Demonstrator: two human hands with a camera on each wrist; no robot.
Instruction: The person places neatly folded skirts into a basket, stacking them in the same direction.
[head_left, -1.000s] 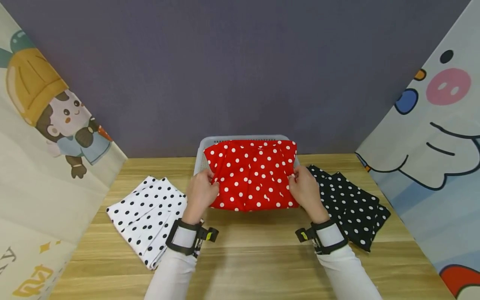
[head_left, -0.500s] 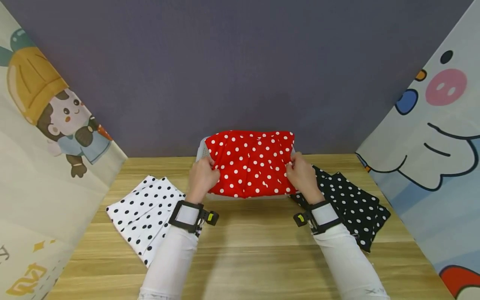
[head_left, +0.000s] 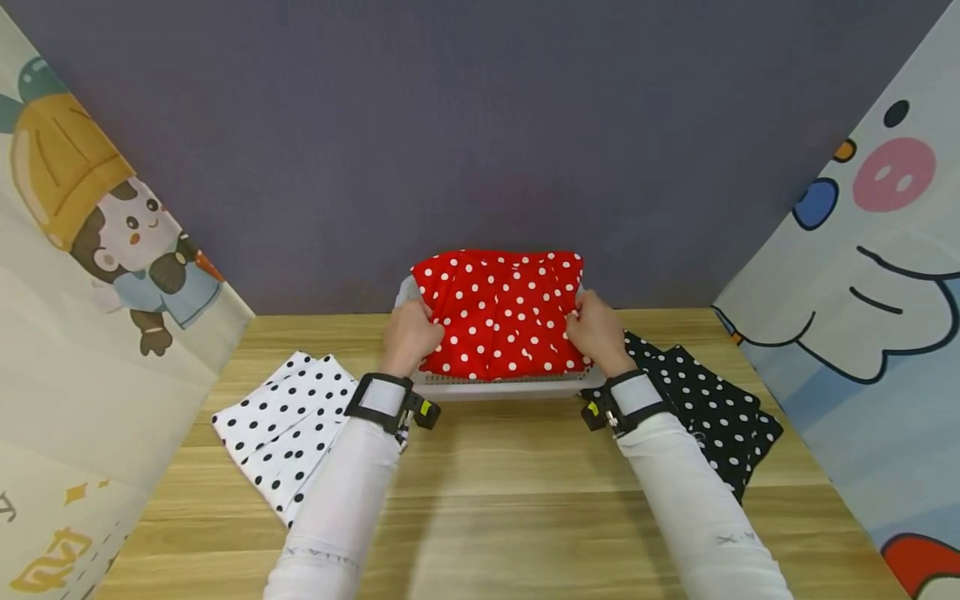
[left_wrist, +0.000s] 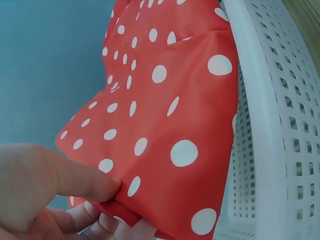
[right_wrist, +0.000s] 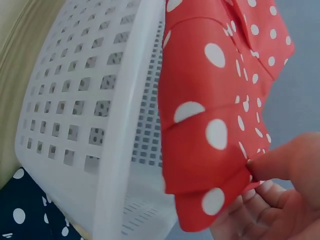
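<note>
A folded red cloth with white dots (head_left: pixel 502 317) is held level over a white perforated plastic basket (head_left: pixel 510 388). My left hand (head_left: pixel 411 335) pinches its left edge between thumb and fingers; the left wrist view shows the thumb (left_wrist: pixel 90 181) pressing on top of the cloth. At the opposite edge my right hand (head_left: pixel 597 332) pinches the cloth the same way, its thumb (right_wrist: pixel 285 162) on the upper face. In both wrist views the basket's rim (right_wrist: pixel 122 115) runs beside the cloth, and part of its perforated inside shows. Most of the basket's inside is hidden under the cloth.
A folded white cloth with black dots (head_left: pixel 288 429) lies on the wooden table (head_left: pixel 495 500) at left, partly behind my left forearm. On the right lies a folded black cloth with white dots (head_left: pixel 712 408). A dark grey panel (head_left: pixel 480 133) stands behind the basket.
Both hands have moved forward, away from me, carrying the red dotted cloth farther over the basket. The basket's front rim now shows below the cloth. The white and black cloths have stayed put.
</note>
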